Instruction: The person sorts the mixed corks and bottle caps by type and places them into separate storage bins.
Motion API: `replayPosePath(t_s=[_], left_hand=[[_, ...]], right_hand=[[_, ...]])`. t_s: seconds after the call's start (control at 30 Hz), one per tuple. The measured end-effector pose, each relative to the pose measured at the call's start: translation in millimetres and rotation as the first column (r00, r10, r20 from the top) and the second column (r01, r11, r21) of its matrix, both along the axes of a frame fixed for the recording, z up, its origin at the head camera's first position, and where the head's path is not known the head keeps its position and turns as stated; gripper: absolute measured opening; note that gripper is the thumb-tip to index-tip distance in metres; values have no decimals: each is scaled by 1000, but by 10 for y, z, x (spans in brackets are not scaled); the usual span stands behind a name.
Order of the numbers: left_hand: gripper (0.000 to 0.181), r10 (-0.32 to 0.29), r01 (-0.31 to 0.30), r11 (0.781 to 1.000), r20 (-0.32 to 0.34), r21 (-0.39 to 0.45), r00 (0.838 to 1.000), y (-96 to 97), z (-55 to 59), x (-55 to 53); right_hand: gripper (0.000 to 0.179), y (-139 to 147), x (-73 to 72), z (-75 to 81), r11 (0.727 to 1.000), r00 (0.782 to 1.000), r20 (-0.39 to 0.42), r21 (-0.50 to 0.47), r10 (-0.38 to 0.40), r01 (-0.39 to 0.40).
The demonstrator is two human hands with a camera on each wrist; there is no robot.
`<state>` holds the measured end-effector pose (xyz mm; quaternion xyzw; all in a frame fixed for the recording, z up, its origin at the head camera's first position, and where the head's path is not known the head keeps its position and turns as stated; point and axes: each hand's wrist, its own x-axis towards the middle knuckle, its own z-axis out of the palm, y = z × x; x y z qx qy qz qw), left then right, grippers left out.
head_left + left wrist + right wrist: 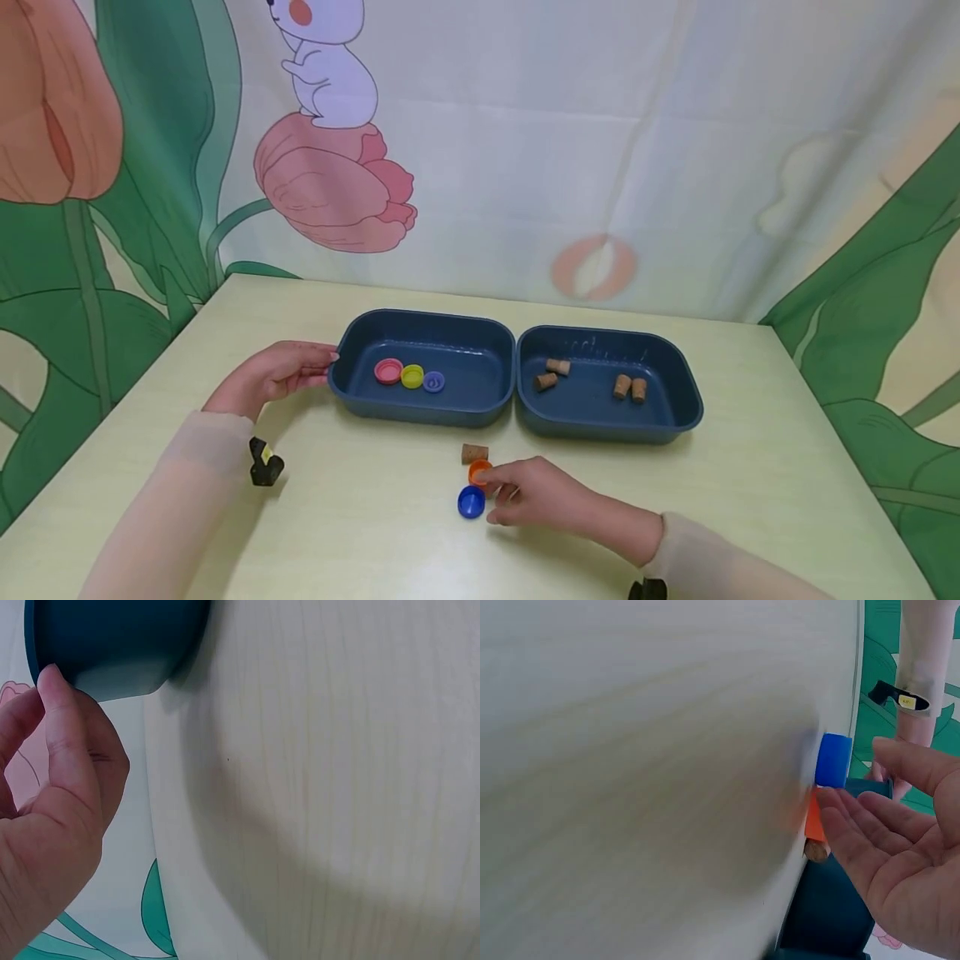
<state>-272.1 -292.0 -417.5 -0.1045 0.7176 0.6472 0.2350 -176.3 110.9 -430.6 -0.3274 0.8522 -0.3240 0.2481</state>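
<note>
My left hand (288, 369) holds the left end of a dark blue tray (427, 414), thumb and fingertips at its rim; the left wrist view shows them at the tray's edge (120, 645). Inside lie a pink cap (388, 371), a yellow cap (412, 377) and a purple cap (433, 382). My right hand (536, 497) reaches to an orange bottle cap (478, 472), a fingertip touching it. Its thumb stands apart from the fingers. A blue bottle cap (471, 502) lies just in front of the orange one, a cork (475, 453) just behind it.
A second dark blue tray (600, 429) adjoins the first on the right. Several corks lie in it, among them one cork (546, 381) near its left wall. The pale table (337, 517) ends at a curtain (510, 208) printed with flowers.
</note>
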Motion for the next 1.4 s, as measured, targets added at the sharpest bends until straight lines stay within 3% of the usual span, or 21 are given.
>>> replayPosePath(t_s=[0.13,0.43,0.8,1.1,1.4], left_hand=[[62,1,-1,1000,2,1,1000,6,-15,3],[63,7,-7,1000,11,2,1000,2,-6,16],[63,13,-13,1000,12,6,1000,-3,4,13],[63,13,-13,1000,13,7,1000,-9,-2,-5],[61,8,-8,1000,6,-2,1000,14,20,13]], right_hand=[[42,-45,2,-41,1000,1000,-22,24,-14,14],[37,-126,-20,-70,998,990,-134,37,46,-41],[40,-182,-13,-68,990,956,-270,114,115,-87],[35,-231,-10,-79,984,941,-310,158,133,-87],[34,-192,-26,-45,987,956,-266,130,123,-91]])
